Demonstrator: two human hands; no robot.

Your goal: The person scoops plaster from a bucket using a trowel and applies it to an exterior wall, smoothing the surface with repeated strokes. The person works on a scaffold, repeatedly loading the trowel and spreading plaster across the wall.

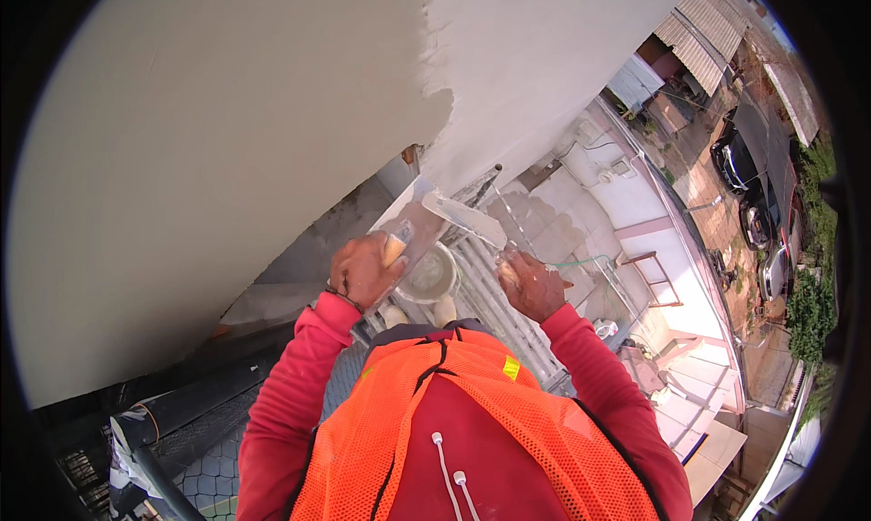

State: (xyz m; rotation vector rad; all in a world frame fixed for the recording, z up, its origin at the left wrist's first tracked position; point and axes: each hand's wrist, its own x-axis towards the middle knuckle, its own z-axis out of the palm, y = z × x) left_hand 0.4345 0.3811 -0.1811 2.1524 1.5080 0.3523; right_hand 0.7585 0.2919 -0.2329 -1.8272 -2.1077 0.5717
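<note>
My left hand (365, 272) is closed round the pale handle of a plastering trowel (419, 233), whose flat blade points away from me. In my right hand (532, 285) is a wide-bladed putty knife (470, 220), its blade pale with wet plaster. The two blades meet or overlap in front of me; whether they touch I cannot tell. Just below them stands a round bucket (430, 281) with a greyish-white mix inside. Beyond both hands rises a wall (227, 149), grey and smooth on the left, with an uneven border against a whiter surface (517, 58) on the right.
Under me is a ribbed metal scaffold platform (494, 294), with my shoe tips beside the bucket. A metal pole (487, 178) stands near the wall. Far below on the right lie a tiled yard (590, 213), a wooden frame (655, 281) and parked cars (758, 185). Netting (218, 476) hangs at the lower left.
</note>
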